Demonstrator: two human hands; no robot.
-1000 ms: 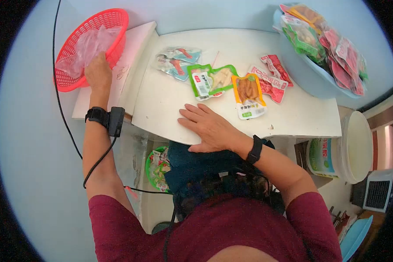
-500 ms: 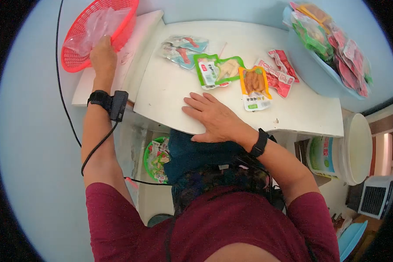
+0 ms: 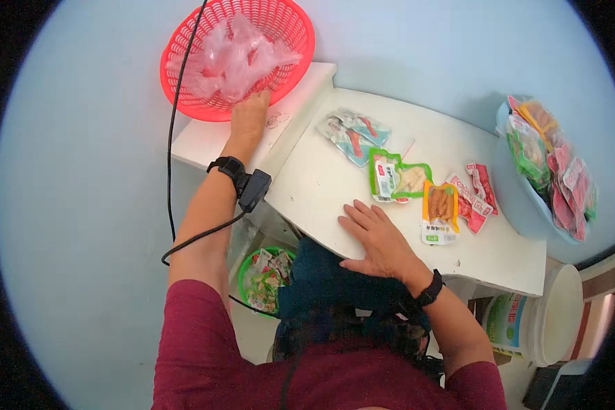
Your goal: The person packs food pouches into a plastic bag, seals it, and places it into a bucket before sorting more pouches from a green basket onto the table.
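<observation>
My left hand (image 3: 251, 117) is closed at the near rim of a red plastic basket (image 3: 295, 24), its fingertips partly hidden. Inside the basket lie crumpled clear plastic bags (image 3: 236, 65). My right hand (image 3: 381, 240) rests flat on the white table (image 3: 321, 205) with fingers spread, holding nothing. Just beyond it are a green-edged food packet (image 3: 384, 176) and a yellow-edged packet (image 3: 441, 208). Red packets (image 3: 482, 188) lie to their right, and clear-and-blue packets (image 3: 355, 134) are farther back.
A pale blue tub (image 3: 519, 198) heaped with packets stands at the table's right end. Below the table are a green basket (image 3: 242, 277) of packets and a white bucket (image 3: 557, 314). A black cable (image 3: 173, 157) hangs along the left side.
The view has shifted, so the whole scene sits lower and farther right. More of the red basket shows, with my left hand still at its rim. My right hand stays flat on the table.
</observation>
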